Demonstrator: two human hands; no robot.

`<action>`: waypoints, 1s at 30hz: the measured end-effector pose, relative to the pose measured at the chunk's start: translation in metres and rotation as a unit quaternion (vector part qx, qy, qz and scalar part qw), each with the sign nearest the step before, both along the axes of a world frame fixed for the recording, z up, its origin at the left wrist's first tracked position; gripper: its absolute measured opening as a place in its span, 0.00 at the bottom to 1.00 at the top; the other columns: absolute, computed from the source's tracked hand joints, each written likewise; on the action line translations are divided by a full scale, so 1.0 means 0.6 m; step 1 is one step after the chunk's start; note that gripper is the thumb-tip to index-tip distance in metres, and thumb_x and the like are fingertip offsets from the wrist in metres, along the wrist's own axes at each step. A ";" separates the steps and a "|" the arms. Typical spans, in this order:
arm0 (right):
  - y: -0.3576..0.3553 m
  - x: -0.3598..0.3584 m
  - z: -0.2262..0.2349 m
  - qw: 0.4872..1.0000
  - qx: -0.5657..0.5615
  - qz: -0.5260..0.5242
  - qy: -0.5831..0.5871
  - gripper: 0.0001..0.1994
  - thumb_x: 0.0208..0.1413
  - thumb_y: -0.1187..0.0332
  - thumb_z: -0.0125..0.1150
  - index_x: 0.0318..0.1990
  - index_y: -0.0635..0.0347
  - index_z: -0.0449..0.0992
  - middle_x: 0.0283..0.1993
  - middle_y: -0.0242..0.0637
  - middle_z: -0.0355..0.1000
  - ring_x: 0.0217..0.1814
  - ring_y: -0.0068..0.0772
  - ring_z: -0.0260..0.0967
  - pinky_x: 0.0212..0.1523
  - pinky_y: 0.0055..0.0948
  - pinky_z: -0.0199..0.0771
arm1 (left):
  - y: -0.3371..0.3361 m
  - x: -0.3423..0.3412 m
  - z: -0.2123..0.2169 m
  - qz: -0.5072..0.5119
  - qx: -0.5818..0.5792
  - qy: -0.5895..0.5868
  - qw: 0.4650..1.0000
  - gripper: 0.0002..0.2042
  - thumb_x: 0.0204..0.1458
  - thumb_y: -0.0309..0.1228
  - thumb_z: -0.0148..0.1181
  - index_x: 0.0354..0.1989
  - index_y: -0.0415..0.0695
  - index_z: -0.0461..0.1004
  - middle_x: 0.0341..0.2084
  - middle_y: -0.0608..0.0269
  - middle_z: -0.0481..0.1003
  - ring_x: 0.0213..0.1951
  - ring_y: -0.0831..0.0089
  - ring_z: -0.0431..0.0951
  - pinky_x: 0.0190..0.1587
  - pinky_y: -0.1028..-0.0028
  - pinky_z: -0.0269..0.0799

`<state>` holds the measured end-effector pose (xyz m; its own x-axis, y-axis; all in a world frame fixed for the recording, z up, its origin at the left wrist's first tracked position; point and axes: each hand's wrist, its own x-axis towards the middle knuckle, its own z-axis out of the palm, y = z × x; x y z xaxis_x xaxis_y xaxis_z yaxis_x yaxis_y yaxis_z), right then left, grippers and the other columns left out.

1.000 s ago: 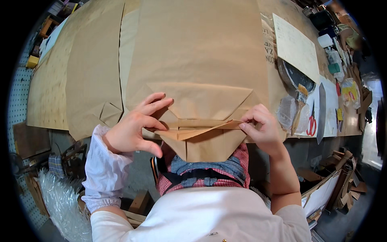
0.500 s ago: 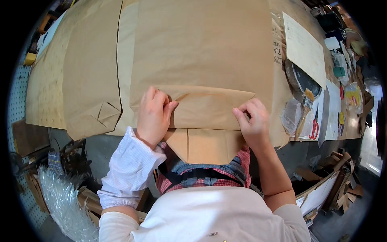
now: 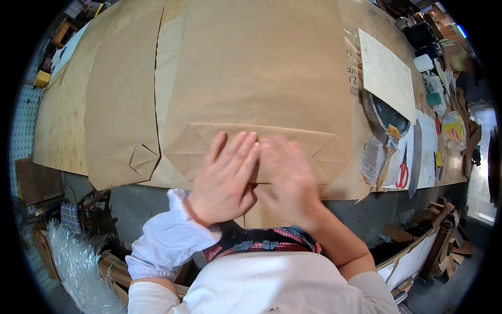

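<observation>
A large brown paper bag (image 3: 261,78) lies flat before me, its near end folded over into a wide band with diagonal creases at both corners. My left hand (image 3: 225,178) rests flat on the middle of this fold, fingers stretched out and pointing away from me. Beside it, almost touching, my right hand (image 3: 287,180) presses on the band too; it is smeared by motion, but its fingers look extended. Below the hands, a paper flap hangs over the table's near edge toward my lap, partly hidden by them.
Another brown bag (image 3: 120,104) with a folded corner lies to the left on the plywood table (image 3: 60,125). On the right are a white board (image 3: 387,73) over a dark round pan (image 3: 381,115), a brush (image 3: 389,157), red-handled scissors (image 3: 402,175) and a long blade (image 3: 415,162).
Both hands have let go of the fold's edge and come together at its middle, now lying flat. The fold is pressed down, showing creased corners.
</observation>
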<state>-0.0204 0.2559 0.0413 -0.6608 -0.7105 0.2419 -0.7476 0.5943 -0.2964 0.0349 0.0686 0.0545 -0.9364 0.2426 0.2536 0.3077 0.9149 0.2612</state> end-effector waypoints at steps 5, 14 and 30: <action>-0.017 0.007 -0.023 0.995 0.035 -0.016 -0.097 0.44 0.42 0.55 0.70 0.64 0.71 0.58 0.68 0.50 0.56 0.73 0.45 0.49 0.70 0.41 0.50 | -0.012 -0.006 -0.034 0.049 -0.053 -0.147 0.987 0.41 0.41 0.45 0.57 0.63 0.30 0.58 0.67 0.44 0.54 0.69 0.55 0.51 0.70 0.58 0.43; 0.099 -0.019 -0.001 0.938 -0.249 -0.163 -0.179 0.32 0.47 0.71 0.66 0.61 0.72 0.63 0.61 0.53 0.66 0.64 0.50 0.63 0.64 0.40 0.61 | 0.042 -0.009 0.019 0.109 -0.230 -0.142 0.957 0.41 0.40 0.46 0.60 0.61 0.30 0.59 0.63 0.41 0.58 0.66 0.52 0.57 0.67 0.53 0.48; 0.054 -0.069 0.002 0.937 -0.258 -0.043 -0.231 0.15 0.54 0.80 0.56 0.50 0.68 0.75 0.55 0.44 0.73 0.59 0.37 0.68 0.61 0.32 0.65 | -0.341 0.084 0.089 0.142 -0.178 0.269 0.936 0.14 0.45 0.24 0.55 0.42 0.35 0.74 0.35 0.50 0.77 0.38 0.55 0.77 0.42 0.63 0.73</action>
